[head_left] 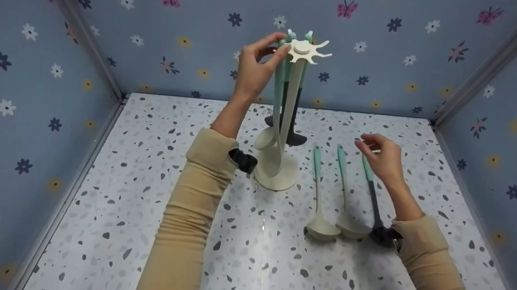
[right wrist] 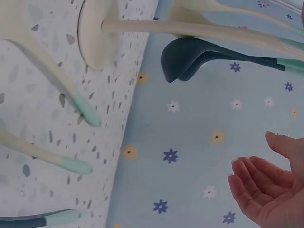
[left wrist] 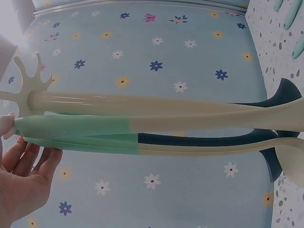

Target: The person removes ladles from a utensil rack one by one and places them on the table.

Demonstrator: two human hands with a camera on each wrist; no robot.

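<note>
A cream utensil stand with a round base and a star-shaped hook top rises near the back wall. My left hand is at its top left, pinching the mint handle end of a cream broad-headed utensil between thumb and fingers. Another cream utensil and dark-headed ones hang around the pole. My right hand, holding nothing, hovers near the handle of a dark ladle, its fingers loosely curled. In the right wrist view, the handles lie apart from that hand.
Two cream ladles with mint handles, one on the left and one in the middle, lie beside the dark ladle on the speckled table. Flower-patterned walls enclose the table at the back and both sides.
</note>
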